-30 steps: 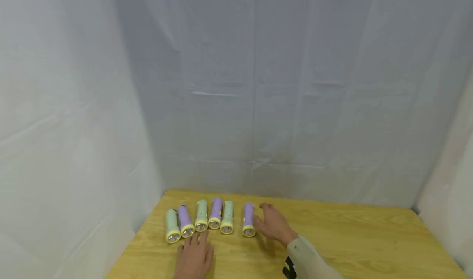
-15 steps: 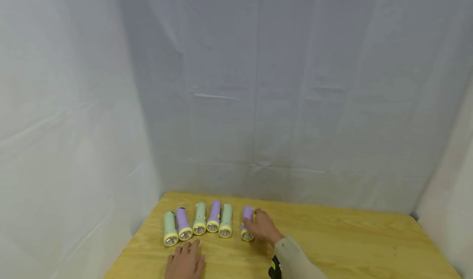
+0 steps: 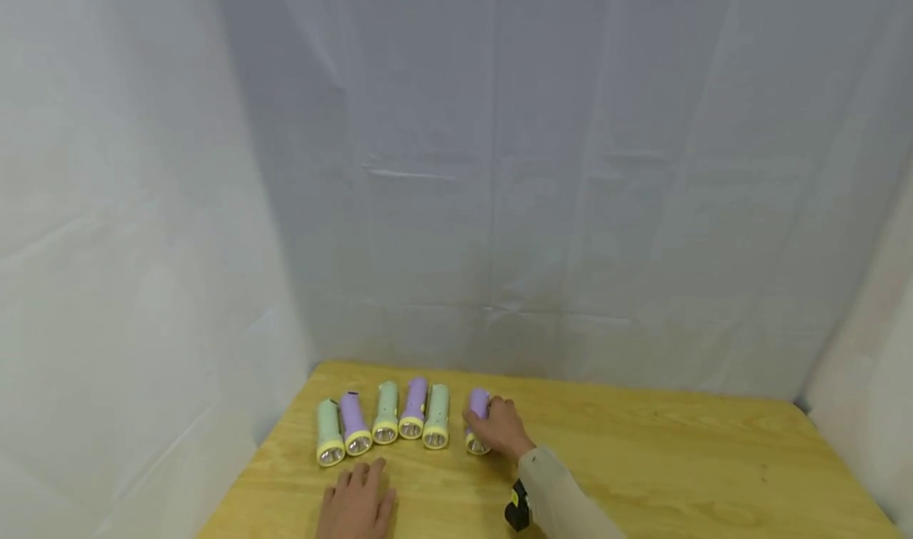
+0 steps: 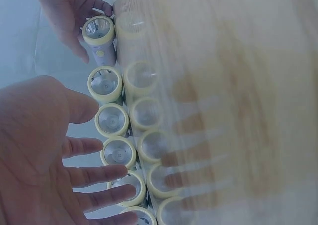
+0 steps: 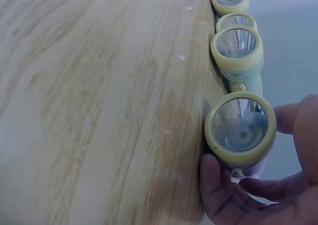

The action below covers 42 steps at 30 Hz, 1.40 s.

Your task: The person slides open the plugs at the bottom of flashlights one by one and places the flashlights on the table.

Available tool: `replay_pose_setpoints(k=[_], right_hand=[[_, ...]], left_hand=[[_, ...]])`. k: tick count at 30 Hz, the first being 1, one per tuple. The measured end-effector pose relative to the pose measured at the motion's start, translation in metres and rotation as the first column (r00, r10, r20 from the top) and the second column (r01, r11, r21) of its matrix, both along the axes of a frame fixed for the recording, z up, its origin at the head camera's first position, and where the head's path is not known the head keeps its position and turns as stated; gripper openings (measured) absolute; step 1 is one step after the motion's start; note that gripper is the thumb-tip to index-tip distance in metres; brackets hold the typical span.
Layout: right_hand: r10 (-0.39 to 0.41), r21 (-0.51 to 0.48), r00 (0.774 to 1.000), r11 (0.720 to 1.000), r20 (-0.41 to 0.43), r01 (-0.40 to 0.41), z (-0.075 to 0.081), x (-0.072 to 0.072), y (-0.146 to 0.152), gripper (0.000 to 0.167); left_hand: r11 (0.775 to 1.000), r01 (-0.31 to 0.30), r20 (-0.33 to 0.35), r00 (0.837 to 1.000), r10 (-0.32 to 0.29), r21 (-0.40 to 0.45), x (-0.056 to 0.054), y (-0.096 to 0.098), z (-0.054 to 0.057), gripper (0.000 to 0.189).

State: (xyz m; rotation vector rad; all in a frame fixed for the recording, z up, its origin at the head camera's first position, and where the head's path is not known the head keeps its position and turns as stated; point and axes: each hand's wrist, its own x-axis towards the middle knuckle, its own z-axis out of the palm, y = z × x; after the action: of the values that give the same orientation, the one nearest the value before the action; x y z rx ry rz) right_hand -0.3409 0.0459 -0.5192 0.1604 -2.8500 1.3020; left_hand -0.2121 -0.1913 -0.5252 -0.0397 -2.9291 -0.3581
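Observation:
A purple flashlight [image 3: 479,401] with a pale yellow head lies at the right end of a row on the table, its lens toward me. My right hand [image 3: 505,430] grips it, thumb on one side and fingers on the other in the right wrist view; the hand covers part of its body. Just left of it, a gap away, lies a green flashlight [image 3: 437,417]. My left hand [image 3: 354,504] lies palm down with fingers spread, in front of the leftmost green flashlight [image 3: 329,434] and the purple flashlight [image 3: 354,424] beside it, holding nothing.
Another green flashlight [image 3: 386,414] and purple flashlight [image 3: 414,408] lie close together in the middle of the row. The wooden table [image 3: 663,460] stretches to the right. Pale sheeting [image 3: 542,206] stands behind it and along both sides.
My right hand has moved left onto the purple flashlight and closed its fingers round it. My left hand has drawn back slightly from the row.

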Motion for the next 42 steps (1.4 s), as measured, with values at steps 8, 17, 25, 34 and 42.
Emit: replay_pose_setpoints(k=[8, 17, 25, 34, 42], right_hand=[[0.017, 0.012, 1.0, 1.0, -0.017, -0.017, 0.0, 0.002, -0.004, 0.049], [0.012, -0.033, 0.999, 0.999, 0.039, -0.011, 0.007, 0.008, -0.001, 0.039], [0.004, -0.035, 0.996, 0.999, 0.089, 0.0, 0.011, 0.009, 0.002, 0.033], [0.011, -0.087, 0.989, 0.996, 0.15, 0.002, 0.009, 0.011, 0.011, 0.044], [0.007, -0.112, 0.993, 0.994, 0.12, 0.007, 0.004, 0.011, 0.023, 0.049]], left_hand=[[1.0, -0.004, -0.002, 1.0, 0.004, -0.009, 0.004, -0.003, -0.001, 0.042], [0.999, 0.036, -0.071, 0.997, -0.038, -0.038, 0.004, 0.0, 0.008, 0.04], [0.996, 0.071, -0.194, 0.978, -0.08, -0.052, -0.002, 0.009, 0.021, 0.042], [0.995, 0.102, -0.164, 0.981, -0.103, -0.019, -0.009, 0.023, 0.032, 0.041], [0.989, 0.144, -0.17, 0.974, -0.147, -0.032, -0.018, 0.037, 0.04, 0.037]])
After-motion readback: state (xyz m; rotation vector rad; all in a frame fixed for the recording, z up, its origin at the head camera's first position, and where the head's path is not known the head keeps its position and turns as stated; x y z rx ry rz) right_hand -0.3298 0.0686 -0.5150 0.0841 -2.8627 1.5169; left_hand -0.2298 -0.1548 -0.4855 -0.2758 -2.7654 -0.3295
